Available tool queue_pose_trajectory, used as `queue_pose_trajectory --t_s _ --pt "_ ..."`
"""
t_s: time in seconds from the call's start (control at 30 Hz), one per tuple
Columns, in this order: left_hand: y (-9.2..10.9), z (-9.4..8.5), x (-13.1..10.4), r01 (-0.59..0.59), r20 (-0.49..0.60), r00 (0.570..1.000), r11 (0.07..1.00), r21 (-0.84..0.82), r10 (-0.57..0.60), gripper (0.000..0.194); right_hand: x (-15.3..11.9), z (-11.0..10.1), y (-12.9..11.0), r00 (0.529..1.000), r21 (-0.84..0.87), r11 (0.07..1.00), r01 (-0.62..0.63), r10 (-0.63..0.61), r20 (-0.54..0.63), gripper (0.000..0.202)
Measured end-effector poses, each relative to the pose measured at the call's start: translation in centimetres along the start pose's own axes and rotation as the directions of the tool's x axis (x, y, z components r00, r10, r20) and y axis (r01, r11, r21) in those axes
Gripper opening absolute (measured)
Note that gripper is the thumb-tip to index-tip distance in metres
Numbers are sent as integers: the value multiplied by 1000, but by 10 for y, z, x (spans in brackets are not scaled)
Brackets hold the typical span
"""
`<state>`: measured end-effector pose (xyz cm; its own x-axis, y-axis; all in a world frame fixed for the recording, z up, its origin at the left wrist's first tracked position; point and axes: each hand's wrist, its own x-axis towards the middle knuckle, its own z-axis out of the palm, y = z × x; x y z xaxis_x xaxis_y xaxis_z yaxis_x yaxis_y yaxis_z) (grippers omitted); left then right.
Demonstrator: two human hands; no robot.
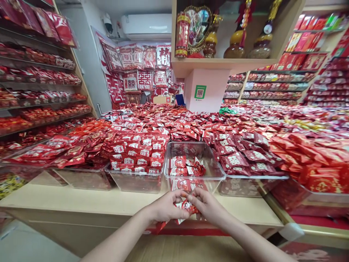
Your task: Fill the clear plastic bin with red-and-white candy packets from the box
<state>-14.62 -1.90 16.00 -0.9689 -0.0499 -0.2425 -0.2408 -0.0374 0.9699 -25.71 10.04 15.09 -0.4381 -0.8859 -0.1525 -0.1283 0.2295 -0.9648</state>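
Bare forearms [128, 233] lead to the left hand [169, 209] and right hand [205, 205], both curled nearly closed, fingertips gripping a red-and-white packet [187, 206] between them. Just beyond the hands, a clear bin [210, 185] stands on the pale tabletop [122, 202]; farther out, red packets lie heaped [174, 125] between stocked shelves [85, 85].

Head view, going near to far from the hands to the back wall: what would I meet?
Held packets → part-filled tub → QR code → air conditioner.
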Motion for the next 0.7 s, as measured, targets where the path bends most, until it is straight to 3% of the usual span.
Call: queue_pose_trajectory --t_s 0.37,0.7 --pt "5 -5 -5 39 85 996 999 -38 -36 66 -4 -2 -4 1000 18 1000 24 -23 -6 37" --pt "21 -12 -16 -18 87 996 1000 19 16 65 -9 -7 -11 996 148 985 86 -89 17 34"
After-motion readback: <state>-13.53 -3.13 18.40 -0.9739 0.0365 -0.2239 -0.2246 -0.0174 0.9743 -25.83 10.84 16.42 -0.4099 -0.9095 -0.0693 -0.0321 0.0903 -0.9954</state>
